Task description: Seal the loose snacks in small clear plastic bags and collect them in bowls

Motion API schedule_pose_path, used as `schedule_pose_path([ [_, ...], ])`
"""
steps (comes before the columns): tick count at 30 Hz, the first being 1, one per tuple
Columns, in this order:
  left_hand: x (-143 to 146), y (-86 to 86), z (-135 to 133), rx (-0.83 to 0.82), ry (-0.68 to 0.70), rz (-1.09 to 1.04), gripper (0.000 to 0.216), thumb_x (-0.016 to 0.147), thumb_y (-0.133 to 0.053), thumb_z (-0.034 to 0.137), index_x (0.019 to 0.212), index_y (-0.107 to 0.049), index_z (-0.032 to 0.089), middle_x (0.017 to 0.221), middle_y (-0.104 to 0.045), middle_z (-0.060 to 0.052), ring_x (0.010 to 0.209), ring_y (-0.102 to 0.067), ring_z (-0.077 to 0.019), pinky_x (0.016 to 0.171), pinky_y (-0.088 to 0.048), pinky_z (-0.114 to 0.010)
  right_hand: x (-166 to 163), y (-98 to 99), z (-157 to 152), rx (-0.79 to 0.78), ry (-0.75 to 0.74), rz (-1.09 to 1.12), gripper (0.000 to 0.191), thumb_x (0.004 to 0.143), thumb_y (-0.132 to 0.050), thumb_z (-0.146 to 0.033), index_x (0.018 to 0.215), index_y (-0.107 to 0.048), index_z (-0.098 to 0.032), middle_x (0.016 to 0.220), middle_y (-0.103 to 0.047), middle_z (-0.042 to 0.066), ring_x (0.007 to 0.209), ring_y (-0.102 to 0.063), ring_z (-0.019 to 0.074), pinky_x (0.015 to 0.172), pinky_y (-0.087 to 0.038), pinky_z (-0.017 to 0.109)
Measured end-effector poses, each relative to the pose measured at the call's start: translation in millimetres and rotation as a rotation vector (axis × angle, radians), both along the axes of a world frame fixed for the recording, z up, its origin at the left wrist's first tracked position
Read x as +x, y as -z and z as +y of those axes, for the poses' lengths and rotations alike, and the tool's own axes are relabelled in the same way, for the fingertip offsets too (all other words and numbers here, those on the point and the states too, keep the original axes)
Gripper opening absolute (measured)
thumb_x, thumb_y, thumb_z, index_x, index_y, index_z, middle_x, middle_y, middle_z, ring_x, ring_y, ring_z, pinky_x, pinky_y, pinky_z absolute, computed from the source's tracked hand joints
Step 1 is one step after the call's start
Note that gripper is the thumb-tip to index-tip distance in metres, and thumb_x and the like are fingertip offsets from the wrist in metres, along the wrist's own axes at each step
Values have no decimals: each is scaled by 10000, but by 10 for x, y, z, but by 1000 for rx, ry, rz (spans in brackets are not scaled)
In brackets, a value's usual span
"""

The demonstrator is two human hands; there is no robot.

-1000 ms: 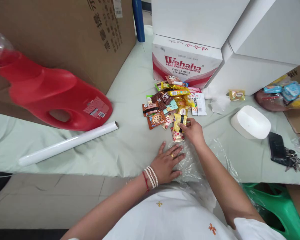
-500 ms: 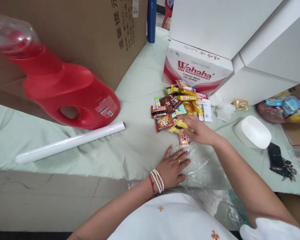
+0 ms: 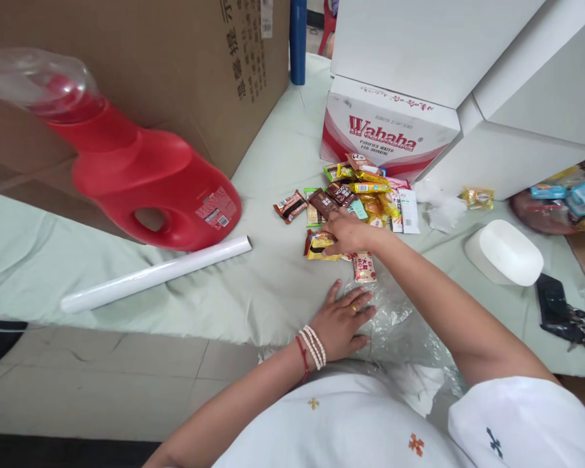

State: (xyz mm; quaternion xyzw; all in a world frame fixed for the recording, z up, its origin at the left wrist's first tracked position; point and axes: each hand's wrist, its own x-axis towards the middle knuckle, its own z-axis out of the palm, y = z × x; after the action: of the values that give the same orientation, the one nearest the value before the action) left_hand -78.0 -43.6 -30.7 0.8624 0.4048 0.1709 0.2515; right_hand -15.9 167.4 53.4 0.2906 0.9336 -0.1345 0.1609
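My left hand (image 3: pixel 344 323) lies flat with its fingers spread, partly on a clear plastic bag (image 3: pixel 400 315) at the table's near edge. Just beyond it, my right hand (image 3: pixel 347 232) reaches over a heap of small wrapped snacks, fingers apart and pointing left. Its thumb is by a yellow and black snack packet (image 3: pixel 320 247), which lies on top of another packet. A brown snack packet (image 3: pixel 291 207) sits apart on the left. Dark brown packets (image 3: pixel 324 203) lie beyond my fingers, and a red and white packet (image 3: pixel 365 267) is under my right wrist's near side.
A red jug (image 3: pixel 160 182) leans at the left before a large brown carton (image 3: pixel 175 71). A white roll (image 3: pixel 160 273) lies near the front edge. White boxes and a Wahaha carton (image 3: pixel 390 130) stand behind. On the right are a white tub (image 3: pixel 504 253) and keys (image 3: pixel 582 328).
My right hand has moved left and let go of the yellow and black packet on the heap's near left. The brown packet has shifted left, away from the heap. My left hand stays flat.
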Motion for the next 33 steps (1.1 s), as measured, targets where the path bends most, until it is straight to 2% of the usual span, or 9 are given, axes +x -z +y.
schedule_pose_path([
  [5,-24,15,-6,-20,-36,-11,603,952,-602,524,1496,-496,285,1625,-443,-96,1535,-340,-281,1282,51,-606,176,-3,-361,-33,-34,199,389,861,-723,-295,1201,-625,-134,1138,-633,136,1084,-550,295,906,-451,370],
  [9,-111,1,65,-27,-132,30,724,886,-678,575,1508,-484,260,1627,-427,-140,1526,-345,-333,1266,51,-646,899,-153,-644,2,194,481,427,924,-644,-273,1328,-568,-157,1179,-619,135,1094,-573,275,932,-464,370],
  [12,-165,-40,165,-43,-112,50,787,847,-734,527,1532,-448,264,1647,-391,-142,1533,-323,-348,1253,75,-667,1560,-245,-902,66,407,690,445,946,-637,-333,1363,-554,-200,1141,-628,104,1036,-599,260,917,-486,377],
  [15,-185,-100,267,-91,-94,83,824,798,-781,460,1525,-450,255,1655,-370,-156,1540,-297,-370,1235,52,-706,1953,-130,-1202,127,429,740,410,953,-619,-289,1353,-560,-223,1150,-610,108,1048,-594,260,902,-509,390],
  [19,-224,-151,355,-145,-92,110,793,784,-764,359,1509,-469,233,1640,-392,-162,1542,-288,-383,1237,-25,-714,2025,242,-1501,246,283,614,388,975,-504,-146,1348,-580,-220,1236,-603,140,1145,-551,285,952,-509,456],
  [21,-271,-148,366,-150,-90,97,726,792,-733,328,1476,-508,229,1628,-416,-152,1543,-288,-383,1236,-48,-715,2033,345,-1560,204,201,531,446,961,-478,-96,1381,-566,-217,1340,-586,146,1257,-507,299,1041,-474,503],
  [24,-338,-124,337,-129,-95,43,515,823,-664,281,1335,-629,248,1583,-490,-114,1539,-309,-366,1238,-101,-703,2119,292,-1564,47,129,493,536,918,-598,-169,1446,-515,-207,1507,-484,158,1418,-389,327,1168,-365,569],
  [28,-293,-112,233,-34,-237,-6,281,930,-557,295,1160,-715,261,1455,-621,-83,1496,-396,-322,1232,-187,-662,2146,104,-1463,-88,146,541,542,906,-677,-267,1428,-540,-223,1556,-446,152,1474,-342,316,1194,-342,543],
  [33,-137,-158,130,-34,-216,159,462,943,-626,430,1380,-600,282,1521,-570,-108,1503,-380,-369,1177,11,-798,1920,62,-1269,-112,37,386,558,868,-737,-233,1404,-587,-197,1362,-642,151,1491,-328,349,1221,-195,640],
])
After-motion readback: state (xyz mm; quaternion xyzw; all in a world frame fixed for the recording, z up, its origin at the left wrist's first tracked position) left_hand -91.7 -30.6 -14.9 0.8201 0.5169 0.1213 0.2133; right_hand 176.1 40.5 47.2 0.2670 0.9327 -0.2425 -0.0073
